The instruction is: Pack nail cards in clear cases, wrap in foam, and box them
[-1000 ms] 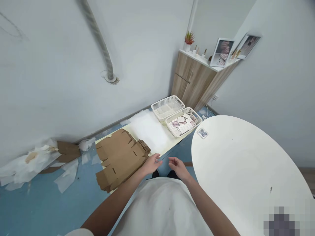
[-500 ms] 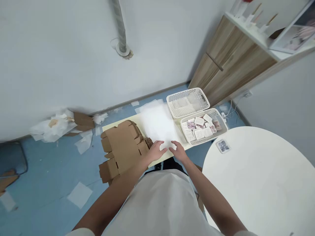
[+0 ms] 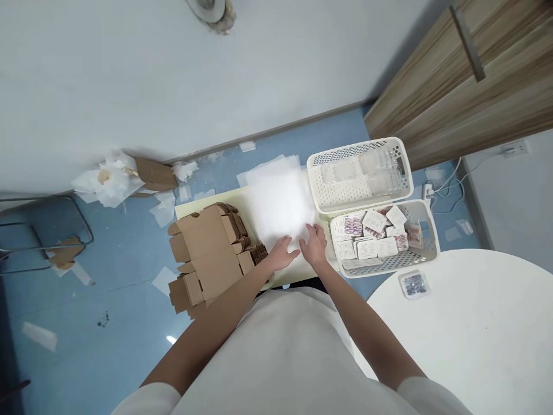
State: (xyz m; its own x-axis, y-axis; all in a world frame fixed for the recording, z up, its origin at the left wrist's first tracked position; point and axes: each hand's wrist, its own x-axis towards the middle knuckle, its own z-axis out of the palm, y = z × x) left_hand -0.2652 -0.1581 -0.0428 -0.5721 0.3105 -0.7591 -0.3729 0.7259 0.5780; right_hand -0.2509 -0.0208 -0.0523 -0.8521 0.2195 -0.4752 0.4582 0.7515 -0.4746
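Observation:
My left hand [image 3: 281,254] is at the near edge of a stack of thin white paper sheets [image 3: 280,196], its thumb apart from the fingers. Close by on the right, my right hand [image 3: 314,246] has its fingertips over the same sheets, thumb spread toward the left hand. Neither hand holds anything that I can see. To the left lies a pile of flat, die-cut brown cardboard boxes [image 3: 213,248]. The sheets and cardboard rest on a narrow pale-yellow table [image 3: 190,208].
Right of the sheets, a white basket [image 3: 318,199] holds clear plastic cases; another basket [image 3: 384,271] holds several small packs with white cards. A clear case [image 3: 413,285] sits on a round white table [image 3: 484,323]. Paper scraps [image 3: 108,178] and a metal-framed chair [image 3: 82,222] are at left.
My view has tilted down and moved closer to the table. My hands have come down to the sheets, with the right hand's fingers now reaching farther over them.

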